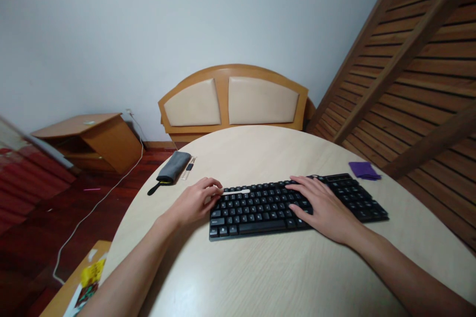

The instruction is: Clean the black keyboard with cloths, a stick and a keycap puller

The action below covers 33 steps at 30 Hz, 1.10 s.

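A stick (236, 192) over a keyboard (260, 210)
Left hand (201, 198): fingers clamped on the stick. Right hand (323, 210): fingers apart, resting on the keyboard.

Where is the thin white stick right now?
In the head view, the thin white stick is held in the left hand, over the upper left of the black rectangular keyboard.

We saw soft, cool light across the wall (238, 15), a dim floor (96, 228), pale glare on the near part of the table (208, 282), a shadow beside the left forearm (139, 255), mild blur over the keyboard (256, 210), and wide-angle stretching toward the slatted panel (424, 77) at the right edge.
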Each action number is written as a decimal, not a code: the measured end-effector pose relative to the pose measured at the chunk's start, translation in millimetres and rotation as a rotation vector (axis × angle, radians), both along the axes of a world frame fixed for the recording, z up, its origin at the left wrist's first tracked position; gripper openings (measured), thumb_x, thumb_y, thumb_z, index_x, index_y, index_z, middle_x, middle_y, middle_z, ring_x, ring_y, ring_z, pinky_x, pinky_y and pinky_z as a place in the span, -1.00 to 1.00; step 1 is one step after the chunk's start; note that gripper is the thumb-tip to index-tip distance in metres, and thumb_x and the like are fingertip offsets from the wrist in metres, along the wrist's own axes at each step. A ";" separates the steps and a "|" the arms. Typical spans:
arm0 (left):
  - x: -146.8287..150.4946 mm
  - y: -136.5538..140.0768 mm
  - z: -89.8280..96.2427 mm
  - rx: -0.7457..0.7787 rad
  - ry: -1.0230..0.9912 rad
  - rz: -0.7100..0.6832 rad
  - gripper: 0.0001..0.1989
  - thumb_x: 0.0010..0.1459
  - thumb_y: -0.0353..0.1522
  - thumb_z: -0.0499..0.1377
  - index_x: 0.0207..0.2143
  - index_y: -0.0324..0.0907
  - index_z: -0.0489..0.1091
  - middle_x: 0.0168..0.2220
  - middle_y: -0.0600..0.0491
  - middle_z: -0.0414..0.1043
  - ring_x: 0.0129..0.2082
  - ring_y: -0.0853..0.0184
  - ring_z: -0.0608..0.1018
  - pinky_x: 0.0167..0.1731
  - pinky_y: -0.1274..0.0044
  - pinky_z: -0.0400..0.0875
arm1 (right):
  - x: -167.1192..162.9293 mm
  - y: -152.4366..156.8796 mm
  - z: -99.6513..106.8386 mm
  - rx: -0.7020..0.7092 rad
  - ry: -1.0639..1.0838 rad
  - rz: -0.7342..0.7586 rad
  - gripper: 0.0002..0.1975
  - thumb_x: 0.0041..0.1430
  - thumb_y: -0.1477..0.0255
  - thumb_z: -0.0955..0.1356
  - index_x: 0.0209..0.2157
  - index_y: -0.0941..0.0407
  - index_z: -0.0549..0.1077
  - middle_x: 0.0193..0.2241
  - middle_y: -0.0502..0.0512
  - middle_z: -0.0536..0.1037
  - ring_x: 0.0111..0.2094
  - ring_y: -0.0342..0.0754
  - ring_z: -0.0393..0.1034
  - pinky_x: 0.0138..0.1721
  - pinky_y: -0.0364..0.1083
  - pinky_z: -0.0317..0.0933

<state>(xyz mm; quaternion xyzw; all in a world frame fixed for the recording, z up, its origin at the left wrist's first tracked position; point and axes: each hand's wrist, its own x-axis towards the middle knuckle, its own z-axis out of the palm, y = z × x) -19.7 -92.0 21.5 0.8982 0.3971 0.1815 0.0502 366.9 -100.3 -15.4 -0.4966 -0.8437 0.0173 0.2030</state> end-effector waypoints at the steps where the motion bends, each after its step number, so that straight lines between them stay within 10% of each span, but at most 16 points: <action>1: -0.6 -0.5 2.2 0.003 0.007 0.004 -0.79 0.37 -0.37 0.05 -0.11 -0.10 0.48 -0.04 -0.04 0.49 -0.08 0.24 0.53 -0.07 0.41 0.45 | 0.0 0.0 0.0 0.001 0.001 -0.002 -0.56 0.30 0.09 0.28 0.12 -0.05 0.41 0.26 0.15 0.36 0.27 0.18 0.22 0.31 0.31 0.02; 33: -68.1 24.7 -2.0 -0.201 -0.016 0.418 -0.51 0.26 0.02 0.06 -0.43 -0.17 0.50 -0.47 -0.01 0.52 -0.50 0.28 0.47 -0.45 0.51 0.26 | -1.2 -0.1 1.8 -0.001 0.003 -0.003 -0.56 0.30 0.09 0.28 0.11 -0.02 0.43 0.25 0.16 0.37 0.27 0.18 0.22 0.30 0.29 0.03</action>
